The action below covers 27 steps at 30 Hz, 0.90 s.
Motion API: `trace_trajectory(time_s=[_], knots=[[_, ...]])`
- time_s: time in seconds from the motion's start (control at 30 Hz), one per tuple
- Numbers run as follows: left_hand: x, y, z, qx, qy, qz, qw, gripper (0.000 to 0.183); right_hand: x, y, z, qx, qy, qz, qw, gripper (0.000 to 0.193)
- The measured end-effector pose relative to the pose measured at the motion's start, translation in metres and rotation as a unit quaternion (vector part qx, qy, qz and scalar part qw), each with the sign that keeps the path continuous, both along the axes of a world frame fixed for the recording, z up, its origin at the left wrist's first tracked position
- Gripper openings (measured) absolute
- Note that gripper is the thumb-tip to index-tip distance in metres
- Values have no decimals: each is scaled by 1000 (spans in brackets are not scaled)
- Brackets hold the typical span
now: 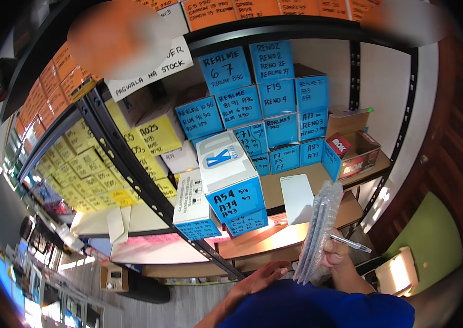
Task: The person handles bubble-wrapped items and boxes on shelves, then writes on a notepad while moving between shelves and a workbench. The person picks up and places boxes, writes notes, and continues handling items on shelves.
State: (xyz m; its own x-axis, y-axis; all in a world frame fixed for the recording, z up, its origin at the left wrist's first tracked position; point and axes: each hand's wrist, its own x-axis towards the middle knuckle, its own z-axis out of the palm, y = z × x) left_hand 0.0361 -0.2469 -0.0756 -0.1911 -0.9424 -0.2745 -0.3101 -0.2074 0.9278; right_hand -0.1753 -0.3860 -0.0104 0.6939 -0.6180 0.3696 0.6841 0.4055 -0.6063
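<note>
My right hand [336, 255] is closed around a stack of thin flat pieces in clear bubble wrap [319, 229], held upright in front of the shelf. A pen [351, 242] sticks out to the right from between the same fingers. My left hand [267, 276] is low beside the stack's bottom end, fingers stretched out and nothing visible in them. Beyond the stack, a white rounded card [297, 199] leans out over the shelf edge. Left of it, a white-topped box with a blue label [230, 169] juts forward on top of another blue-labelled box [246, 223].
Blue-labelled boxes [276, 98] are stacked on the shelf [275, 188], with an opened brown-red box [360, 156] at their right. A black metal upright [133, 164] separates yellow-labelled boxes [86, 164] at left. Orange-labelled boxes [258, 7] line the upper shelf. A green chair back [433, 240] stands at right.
</note>
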Motion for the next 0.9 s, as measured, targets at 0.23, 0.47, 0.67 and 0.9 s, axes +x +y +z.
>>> trace_trajectory(time_s=[0.23,0.47,0.67,0.9], knots=[[45,5,-28,-97,-44,-78,991,62,29,40,5,10,-4,-42,999,69],[58,32,2,-56,37,-60,996,52,46,52,5,2,-13,-54,998,72],[47,32,36,-53,-13,-29,998,43,36,46,12,-29,-30,-153,987,70],[36,22,40,-159,-25,-38,986,37,-9,24,-7,-21,-42,-266,963,73]])
